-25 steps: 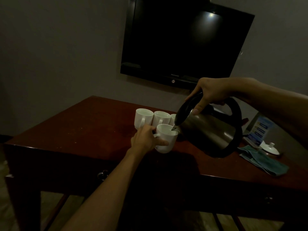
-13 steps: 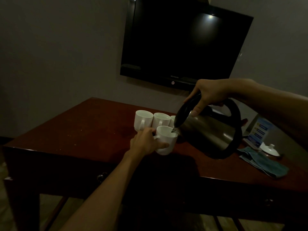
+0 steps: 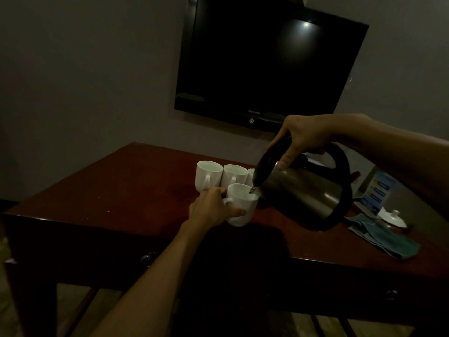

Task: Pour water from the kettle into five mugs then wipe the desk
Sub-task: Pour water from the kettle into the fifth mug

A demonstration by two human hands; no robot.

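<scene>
At table front, your left hand [image 3: 213, 207] still grips the front mug [image 3: 241, 205] while right hand [image 3: 303, 137] holds the tilted kettle [image 3: 303, 190], spout at its rim as 1 s ago, so pour's ongoing w/ other mugs [image 3: 220, 176] behind.

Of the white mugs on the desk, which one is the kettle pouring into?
The front mug, held by the left hand; the kettle spout sits over its rim. The other mugs stand untouched in a row behind it.
</scene>
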